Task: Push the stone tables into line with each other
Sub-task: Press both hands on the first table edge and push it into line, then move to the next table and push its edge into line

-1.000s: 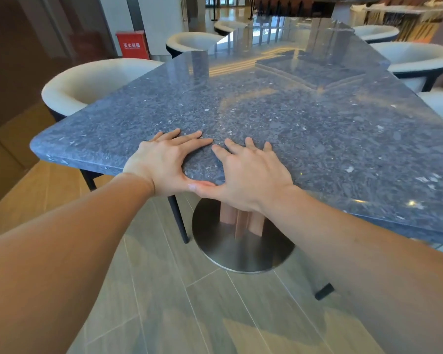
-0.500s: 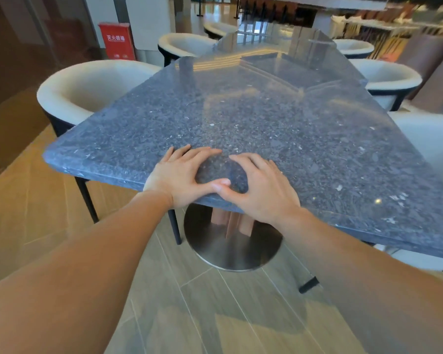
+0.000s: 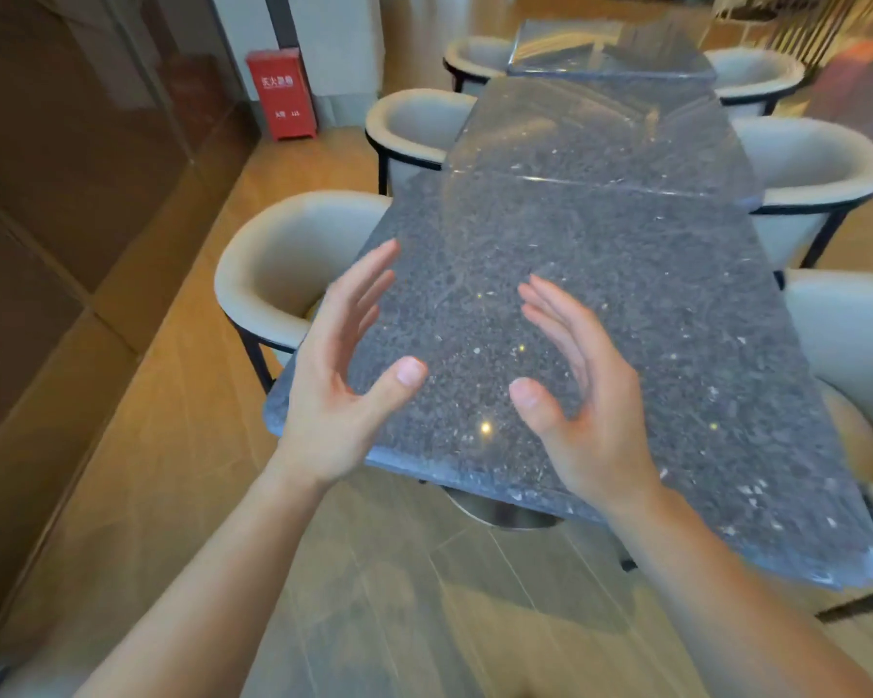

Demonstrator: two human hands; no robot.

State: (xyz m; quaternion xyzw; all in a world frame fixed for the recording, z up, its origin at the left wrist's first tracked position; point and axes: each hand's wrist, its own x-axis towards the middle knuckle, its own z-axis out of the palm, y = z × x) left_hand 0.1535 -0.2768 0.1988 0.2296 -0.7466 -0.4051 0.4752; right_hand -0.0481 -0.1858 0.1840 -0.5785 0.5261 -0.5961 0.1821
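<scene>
A row of grey speckled stone tables runs away from me. The nearest table (image 3: 625, 304) meets a second table (image 3: 590, 138) at a seam, and a third table (image 3: 610, 47) stands farther back. My left hand (image 3: 338, 375) is lifted above the near left corner, palm turned inward, fingers spread, holding nothing. My right hand (image 3: 580, 395) hovers above the near edge, palm facing the left hand, also holding nothing. Neither hand touches the stone.
Cream tub chairs line both sides: one at the near left (image 3: 283, 274), another behind it (image 3: 414, 128), others on the right (image 3: 807, 163). A red cabinet (image 3: 280, 93) stands by the left wall. The round metal table base (image 3: 505, 513) shows under the near edge.
Both hands have lifted off the near table edge and opened with palms facing each other. My view has risen and pulled back, showing the whole row of tables.
</scene>
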